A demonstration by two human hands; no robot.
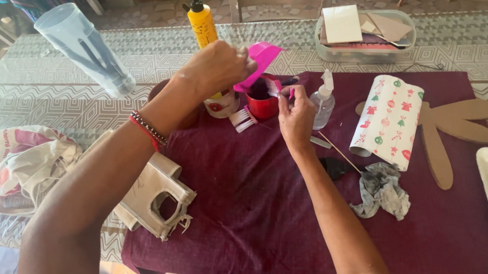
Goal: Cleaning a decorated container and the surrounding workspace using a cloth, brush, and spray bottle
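Observation:
My left hand (217,67) is raised over the table and grips a bright pink plastic scoop (260,62), tilted above a small red cup (262,103). My right hand (295,116) is beside the cup's right rim, fingers pinched on a small pink brush (278,88) at the cup's mouth. A white pot with a red pattern (222,103) stands just left of the cup, under my left hand. A white-bristled brush (243,119) lies in front of the cup on the maroon cloth (251,211).
A yellow glue bottle (201,22) stands behind; a clear spray bottle (323,99), a roll of patterned paper (390,119), brown cardboard cutout (453,130), grey rag (383,189). A clear plastic jug (85,48) and cloth bags (22,163) lie left; a plastic box (366,31) at the back.

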